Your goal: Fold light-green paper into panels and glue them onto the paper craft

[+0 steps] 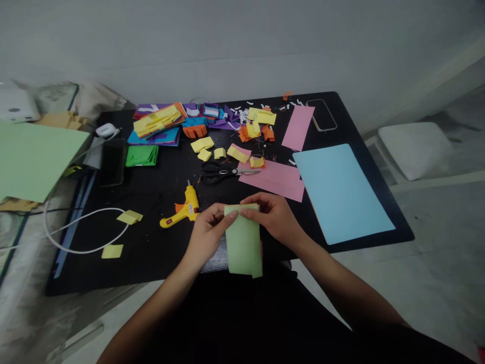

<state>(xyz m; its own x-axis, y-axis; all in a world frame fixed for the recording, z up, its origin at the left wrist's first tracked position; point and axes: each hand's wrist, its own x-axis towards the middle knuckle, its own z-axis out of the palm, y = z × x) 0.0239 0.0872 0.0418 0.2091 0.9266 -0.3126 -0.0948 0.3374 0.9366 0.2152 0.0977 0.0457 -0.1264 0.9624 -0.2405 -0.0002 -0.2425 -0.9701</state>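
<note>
A folded strip of light green paper (244, 245) hangs down over the table's front edge, its top edge pinched in both hands. My left hand (212, 225) is closed on the top left corner, thumb lying on the near face. My right hand (275, 215) grips the top right part, its thumb close to the left one. The fingers behind the paper are partly hidden. Just left of my left hand lies a yellow glue gun (185, 208). Beyond the hands are black-handled scissors (223, 173) and a pink paper sheet (276, 180).
Light blue sheets (343, 192) lie at the right of the black table (151, 265). Yellow folded papers (159, 120), a green stack (142, 155) and several scraps spread across the back. Phones (321, 115) rest near both sides. A white cable (87, 251) loops at left; a stool (413, 146) stands right.
</note>
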